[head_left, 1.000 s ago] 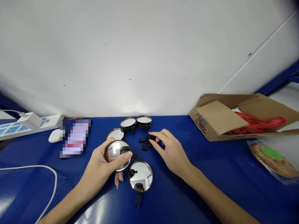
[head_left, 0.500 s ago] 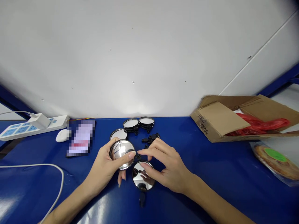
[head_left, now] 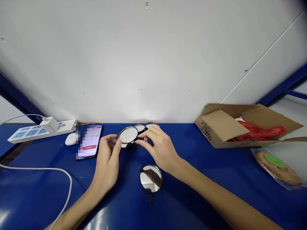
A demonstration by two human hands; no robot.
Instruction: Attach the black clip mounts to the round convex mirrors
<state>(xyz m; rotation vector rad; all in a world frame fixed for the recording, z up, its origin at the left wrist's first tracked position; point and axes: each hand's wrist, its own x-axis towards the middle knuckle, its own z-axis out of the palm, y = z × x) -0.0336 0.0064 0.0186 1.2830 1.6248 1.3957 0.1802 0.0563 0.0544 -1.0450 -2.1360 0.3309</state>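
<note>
My left hand point(head_left: 107, 158) grips a round convex mirror point(head_left: 128, 134) by its lower edge, holding it up with its pale face showing. My right hand point(head_left: 157, 146) reaches in from the right, its fingertips at the mirror's lower right rim. Whether those fingers hold anything, I cannot tell. Behind the raised mirror stand two more round mirrors point(head_left: 145, 126), partly covered by my hands. A further mirror point(head_left: 151, 178) lies face up on the blue table point(head_left: 124, 188), its black stem point(head_left: 150, 200) toward me. The small black parts are hidden behind my hands.
At the left lie a phone point(head_left: 89, 141), a white mouse point(head_left: 70, 139), a power strip point(head_left: 40, 131) with a white charger point(head_left: 50, 124), and a white cable point(head_left: 35, 169). At the right are an open cardboard box point(head_left: 223, 126) holding a red plastic bag point(head_left: 257, 134), and a wrapped round item point(head_left: 275, 167).
My left hand has carried the mirror farther back and turned its pale face upward. My right hand has moved from above the lying mirror to the held mirror's rim.
</note>
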